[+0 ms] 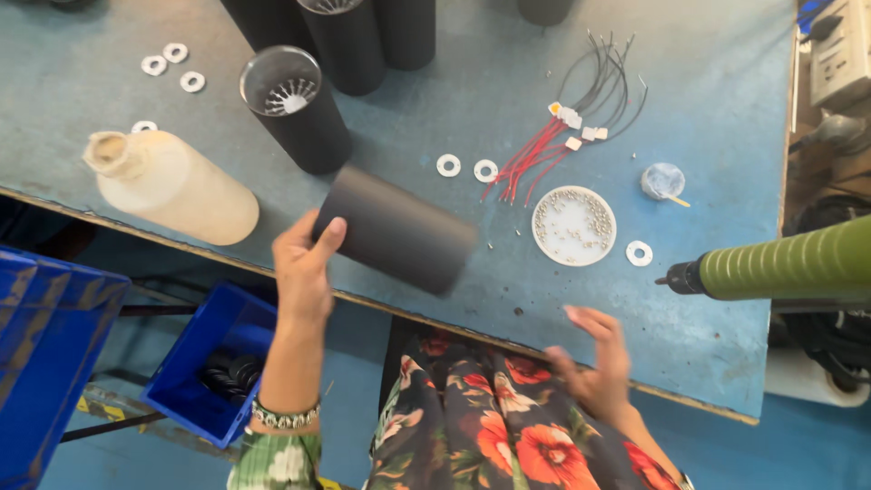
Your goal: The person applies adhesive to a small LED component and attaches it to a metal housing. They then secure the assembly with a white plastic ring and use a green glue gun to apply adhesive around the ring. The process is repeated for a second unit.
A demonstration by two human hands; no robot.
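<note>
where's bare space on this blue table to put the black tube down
Bare table lies right of the wires, and more along the near edge below the dish of screws. The far left is crowded: upright tubes, bottle, washers.

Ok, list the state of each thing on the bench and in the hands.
left hand: gripping the black tube's end
black tube: held tilted, off the bench
right hand: open, holding nothing
upright black tube: standing, open top
cream bottle: lying on its side
white dish: flat, holds small beads
</note>
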